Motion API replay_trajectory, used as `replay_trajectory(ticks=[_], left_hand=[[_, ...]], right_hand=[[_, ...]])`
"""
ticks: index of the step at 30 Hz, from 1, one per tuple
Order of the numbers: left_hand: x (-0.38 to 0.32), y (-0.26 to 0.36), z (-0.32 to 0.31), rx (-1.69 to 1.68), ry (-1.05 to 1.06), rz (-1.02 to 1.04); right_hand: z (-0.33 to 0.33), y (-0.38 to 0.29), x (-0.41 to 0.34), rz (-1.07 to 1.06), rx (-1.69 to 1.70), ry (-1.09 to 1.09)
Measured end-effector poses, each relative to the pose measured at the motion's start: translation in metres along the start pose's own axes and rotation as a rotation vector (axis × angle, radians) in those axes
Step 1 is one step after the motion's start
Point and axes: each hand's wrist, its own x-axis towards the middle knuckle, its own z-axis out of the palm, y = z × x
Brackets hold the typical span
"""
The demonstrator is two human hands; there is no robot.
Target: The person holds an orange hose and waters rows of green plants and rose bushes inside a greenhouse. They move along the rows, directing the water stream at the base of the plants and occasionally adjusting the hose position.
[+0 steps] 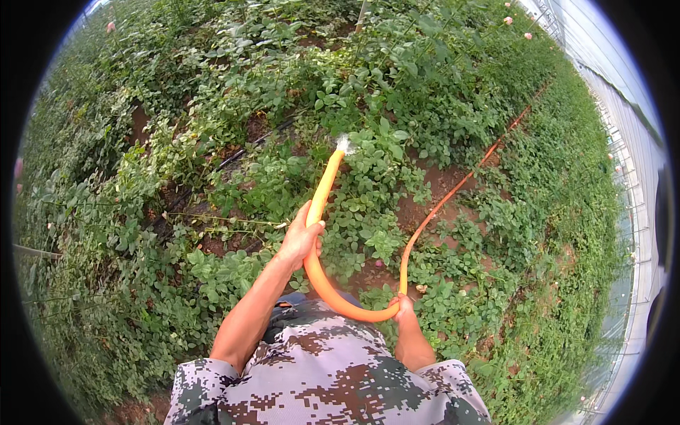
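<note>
An orange hose [340,304] curves in a U in front of my body. My left hand [303,239] grips it below its outlet end, thumb across the hose. From that end, which points away from me, water [343,143] spurts over leafy plants [382,141]. Lower down at my right side, my right hand [404,307] is closed around the hose at the other side of the bend. Beyond this hand the hose runs off along the soil to the far right.
Rose bushes with pink blooms [508,20] stand around me. Bare soil [433,199] shows between the rows. A black irrigation pipe [231,159] lies among the plants at left. Along the right side runs a plastic-sheeted greenhouse wall [632,159].
</note>
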Motion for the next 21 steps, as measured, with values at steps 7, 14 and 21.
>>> replay_trajectory(ticks=[7,14,21], left_hand=[[-0.032,-0.024,-0.032,-0.249,0.377,0.090],[-0.036,-0.019,-0.072,-0.274,0.387,0.116],[-0.067,-0.042,-0.110,-0.424,0.668,0.237]], right_hand=[[0.002,-0.002,0.004,-0.020,-0.027,0.025],[0.032,0.013,0.009,-0.038,-0.203,0.002],[0.062,0.014,0.012,-0.037,-0.266,-0.010]])
